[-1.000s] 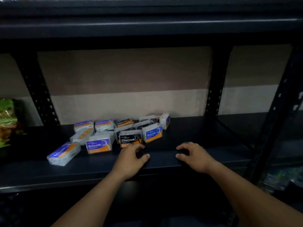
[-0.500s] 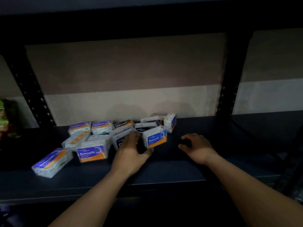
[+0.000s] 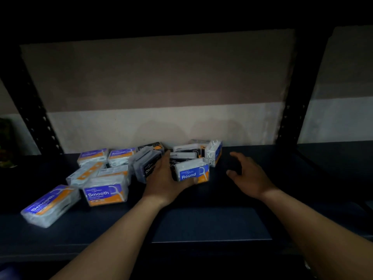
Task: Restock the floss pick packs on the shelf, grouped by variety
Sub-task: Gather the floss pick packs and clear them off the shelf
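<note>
Several floss pick packs lie in a loose heap on the dark shelf [image 3: 203, 225], left of centre. My left hand [image 3: 164, 181] grips a black Charcoal pack [image 3: 144, 165], which is tipped up on its edge. A blue Round pack [image 3: 191, 171] stands right beside that hand, and its thumb lies at that pack's lower front. Two blue-and-orange Smooth packs [image 3: 105, 194] [image 3: 48, 205] sit at the front left, with more Smooth packs behind them. More Charcoal and Round packs lie at the back by the wall. My right hand [image 3: 249, 174] hovers open, just right of the heap, holding nothing.
Black perforated uprights [image 3: 290, 118] [image 3: 35, 106] frame the bay, with a pale wall behind. A green packet [image 3: 6, 144] shows dimly at the far left. Bare shelf surface stretches to the right of my right hand. An upper shelf overhangs in darkness.
My left hand reached onto the Charcoal pack, took hold of it and tipped it up. My right hand moved forward toward the heap. The view has moved closer to the shelf.
</note>
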`<state>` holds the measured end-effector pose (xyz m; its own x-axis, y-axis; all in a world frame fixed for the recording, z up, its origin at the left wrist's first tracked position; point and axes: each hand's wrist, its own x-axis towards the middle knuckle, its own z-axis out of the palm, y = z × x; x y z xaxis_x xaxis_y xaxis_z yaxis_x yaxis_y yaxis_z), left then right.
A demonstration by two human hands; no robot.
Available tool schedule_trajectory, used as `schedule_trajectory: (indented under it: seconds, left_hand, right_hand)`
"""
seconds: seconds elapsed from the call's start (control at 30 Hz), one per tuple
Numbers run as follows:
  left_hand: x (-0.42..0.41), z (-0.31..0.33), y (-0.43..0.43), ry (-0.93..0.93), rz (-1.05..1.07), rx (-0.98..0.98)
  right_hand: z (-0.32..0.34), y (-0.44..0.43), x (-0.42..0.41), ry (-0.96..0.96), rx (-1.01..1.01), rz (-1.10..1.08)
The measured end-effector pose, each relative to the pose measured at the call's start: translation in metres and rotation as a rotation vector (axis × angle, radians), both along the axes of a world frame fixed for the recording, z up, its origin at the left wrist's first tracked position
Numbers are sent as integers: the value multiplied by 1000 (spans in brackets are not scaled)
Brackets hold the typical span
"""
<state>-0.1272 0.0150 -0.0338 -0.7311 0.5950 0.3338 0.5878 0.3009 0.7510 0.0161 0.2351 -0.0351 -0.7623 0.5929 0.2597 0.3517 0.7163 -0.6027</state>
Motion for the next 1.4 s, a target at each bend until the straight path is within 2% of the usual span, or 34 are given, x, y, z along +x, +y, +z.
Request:
schedule_trajectory:
  seconds: [0.17, 0.33, 0.6, 0.77, 0.93, 1.0, 1.23, 1.4]
  left_hand:
    - [-6, -3, 1, 14, -37, 92]
    - [-6, 1, 4, 40, -103, 48]
    - [-13, -5, 3, -38, -65, 145]
    - [-13, -6, 4, -47, -49, 164]
    - [-11, -6, 5, -43, -51, 184]
    - [-10, -6, 4, -39, -57, 197]
    - [-10, -6, 2, -9, -38, 198]
    - [-11, -7, 2, 3, 1, 205]
  right_hand:
    - [-1, 11, -15, 79, -89, 44]
    - [3, 24, -28, 139, -130, 136]
    - [12, 36, -59, 32, -45, 255]
    - [9, 41, -77, 174, 3, 320]
    - [20, 37, -91, 184, -240, 348]
    - [24, 40, -99, 163, -271, 371]
    - [33, 47, -109, 7, -112, 380]
    - [26, 52, -101, 120, -53, 353]
